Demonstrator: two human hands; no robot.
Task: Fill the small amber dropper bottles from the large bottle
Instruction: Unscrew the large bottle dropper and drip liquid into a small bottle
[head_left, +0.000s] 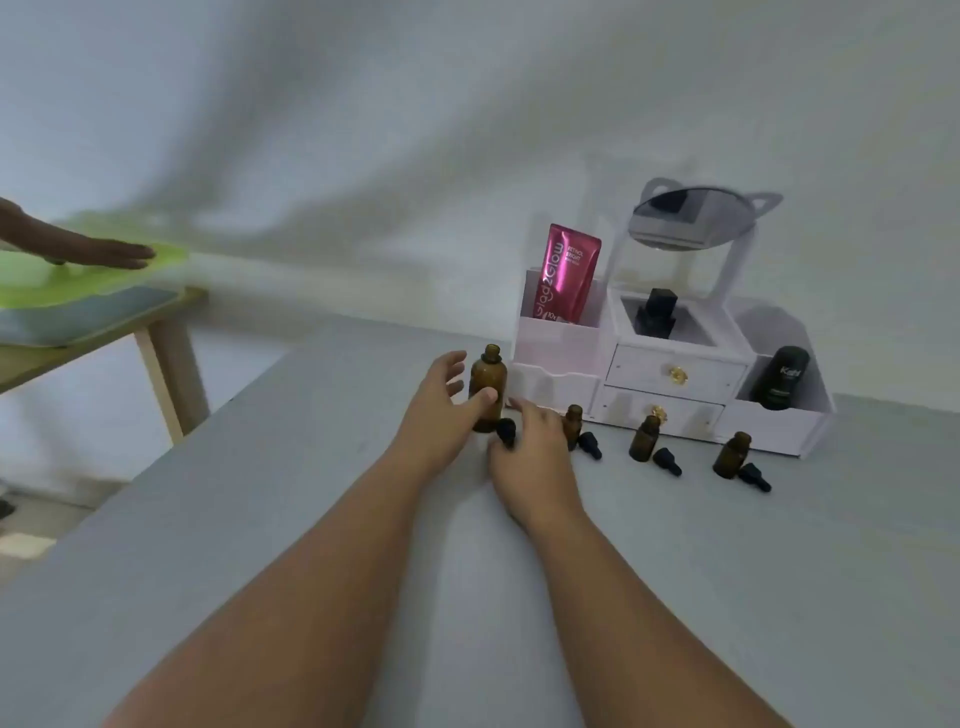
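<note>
On the grey worktop (727, 571), a white organizer (561, 345) holds a pink "glad2Glow" tube (566, 270) and a black "Kahf" bottle (784, 376). The left hand (436, 415), spread wide, touches the uncapped large amber bottle (488, 379) with its thumb. The right hand (535, 457) meets a dropper cap (506, 433), grip unclear, beside the small amber bottles (644, 439).

Bare grey table (291, 519) runs open across the near side and off to the left, with room for either arm. At far right a white organiser (561, 358) blocks the way. Three small amber bottles (574, 415) (644, 439) (731, 455) and their loose black dropper caps (590, 446) (667, 462) (754, 478) line its front, narrow gaps between. The large bottle (488, 379) ends the row at left, with the left hand (441, 410) and right hand (535, 452) crowded round it.
</note>
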